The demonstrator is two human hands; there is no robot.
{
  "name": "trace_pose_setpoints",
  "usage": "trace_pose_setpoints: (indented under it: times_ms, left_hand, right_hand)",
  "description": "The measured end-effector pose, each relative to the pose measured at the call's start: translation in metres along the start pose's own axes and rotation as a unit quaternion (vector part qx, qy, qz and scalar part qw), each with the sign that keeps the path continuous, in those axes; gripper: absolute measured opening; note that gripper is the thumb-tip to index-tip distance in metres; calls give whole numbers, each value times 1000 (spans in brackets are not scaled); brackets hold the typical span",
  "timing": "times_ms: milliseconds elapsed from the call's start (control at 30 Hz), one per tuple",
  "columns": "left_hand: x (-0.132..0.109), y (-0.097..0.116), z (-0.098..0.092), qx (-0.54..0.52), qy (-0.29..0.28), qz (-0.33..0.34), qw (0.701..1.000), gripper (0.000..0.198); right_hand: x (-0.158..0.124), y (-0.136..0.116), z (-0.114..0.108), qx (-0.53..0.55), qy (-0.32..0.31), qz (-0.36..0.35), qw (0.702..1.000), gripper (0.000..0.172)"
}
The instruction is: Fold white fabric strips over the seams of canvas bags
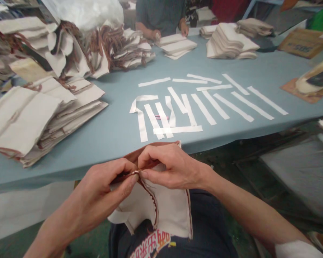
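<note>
A cream fabric piece with brown edging and a brown seam hangs over my lap at the table's near edge. My left hand pinches the brown trim of this piece between thumb and forefinger. Right beside it, fingertips almost touching, my right hand pinches the same trim. A brown band of the piece shows behind both hands. Loose thread ends hang under the fingertips. Whatever small thing may sit between the fingertips is hidden.
White strips lie spread on the blue-covered table. Stacked fabric pieces stand at left, more folded cloth at the back. Across the table a person has hands near flat cloth. An iron-like object rests at right.
</note>
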State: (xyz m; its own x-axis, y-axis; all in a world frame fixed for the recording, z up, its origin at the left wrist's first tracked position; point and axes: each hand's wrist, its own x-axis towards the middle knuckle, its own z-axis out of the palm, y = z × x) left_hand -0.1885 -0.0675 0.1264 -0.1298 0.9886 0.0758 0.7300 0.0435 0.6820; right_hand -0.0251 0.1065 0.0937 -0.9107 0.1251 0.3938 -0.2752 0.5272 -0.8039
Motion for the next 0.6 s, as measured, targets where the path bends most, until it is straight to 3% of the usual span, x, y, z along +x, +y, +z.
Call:
trace_pose_setpoints:
  times_ms: [133,300,500,600]
  left_hand:
    - [6,2,3,8,12,26,1000,27]
    - [1,-2,7,-6,9,28,1000,29]
    - [-13,-12,9,23,49,70,996,23]
    - [-15,-12,3,49,52,78,994,19]
  right_hand:
    - [-2,3,3,-131,26,-53,990,11]
    - [-2,9,16,-168,64,-106,978,15]
    - [4,6,22,-30,45,-33,998,7]
    - [11,-6,18,-74,-8,15,997,17]
